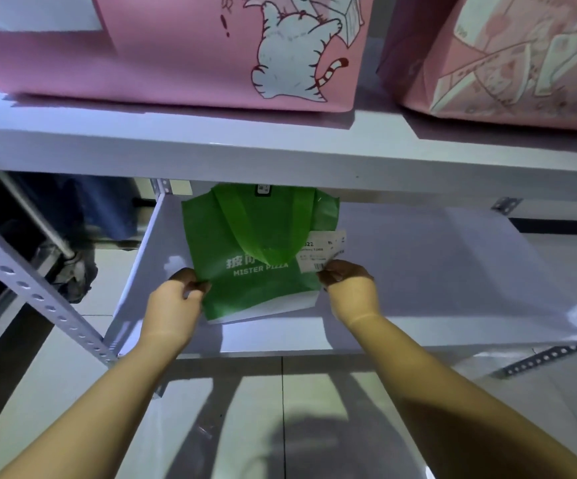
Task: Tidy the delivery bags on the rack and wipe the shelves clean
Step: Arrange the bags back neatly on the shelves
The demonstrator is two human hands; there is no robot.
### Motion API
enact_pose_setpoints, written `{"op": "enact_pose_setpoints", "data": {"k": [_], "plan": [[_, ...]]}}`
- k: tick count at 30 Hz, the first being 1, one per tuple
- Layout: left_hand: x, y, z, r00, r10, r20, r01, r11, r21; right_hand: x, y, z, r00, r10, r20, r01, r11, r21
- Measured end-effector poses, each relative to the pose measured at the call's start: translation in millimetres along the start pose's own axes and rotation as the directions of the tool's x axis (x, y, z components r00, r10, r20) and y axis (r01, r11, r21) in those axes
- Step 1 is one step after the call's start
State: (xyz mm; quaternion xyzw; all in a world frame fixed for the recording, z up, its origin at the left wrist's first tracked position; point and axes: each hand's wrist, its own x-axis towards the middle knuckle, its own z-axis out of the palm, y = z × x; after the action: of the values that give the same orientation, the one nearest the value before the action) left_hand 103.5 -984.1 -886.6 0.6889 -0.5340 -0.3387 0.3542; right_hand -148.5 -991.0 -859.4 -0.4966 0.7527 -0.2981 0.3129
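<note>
A person works at a white metal rack, both hands on a green Mister Pizza delivery bag (pixel 242 233) that sits toward the left of the lower shelf (pixel 435 271), its far end tucked under the front lip of the upper shelf (pixel 280 146). The left hand (pixel 176 299) has its fingers curled and pinches the bag's near left edge. The right hand (pixel 347 288) is closed the same way on the near right edge, just below a white printed receipt (pixel 321 250) fixed to the bag's right side. The bag's handles lie folded flat across its front. Whether its near end rests on the shelf or is slightly raised cannot be told.

The step in hand appears to be straightening or shifting this bag. It is likely done best with both edges moved evenly, so that the soft fabric stays square and the receipt is not creased or torn loose. The bare shelf to the right looks ready for wiping.

Above, a pink bag with a cartoon cat (pixel 176 46) and a second pink bag (pixel 504 57) stand side by side, slightly apart.
</note>
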Motion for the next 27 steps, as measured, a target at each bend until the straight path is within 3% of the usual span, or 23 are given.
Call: {"op": "enact_pose_setpoints", "data": {"k": [4, 11, 21, 27], "plan": [[-9, 2, 9, 0.997, -0.036, 0.072, 0.039, 0.998, -0.052, -17, 17, -17, 0.994, 0.088, -0.059, -0.083, 0.993, 0.084], [-51, 17, 26, 0.989, 0.083, 0.124, -0.074, 0.995, -0.074, -56, 57, -56, 0.983, -0.068, -0.171, 0.077, 0.996, 0.05], [-168, 48, 66, 0.98, 0.194, 0.047, -0.195, 0.98, 0.032, -121, 128, -117, 0.964, -0.123, -0.235, 0.169, 0.968, 0.184], [-233, 79, 84, 0.99, 0.091, 0.107, -0.083, 0.994, -0.075, -166, 163, -175, 0.964, -0.186, -0.192, 0.216, 0.965, 0.15]]}}
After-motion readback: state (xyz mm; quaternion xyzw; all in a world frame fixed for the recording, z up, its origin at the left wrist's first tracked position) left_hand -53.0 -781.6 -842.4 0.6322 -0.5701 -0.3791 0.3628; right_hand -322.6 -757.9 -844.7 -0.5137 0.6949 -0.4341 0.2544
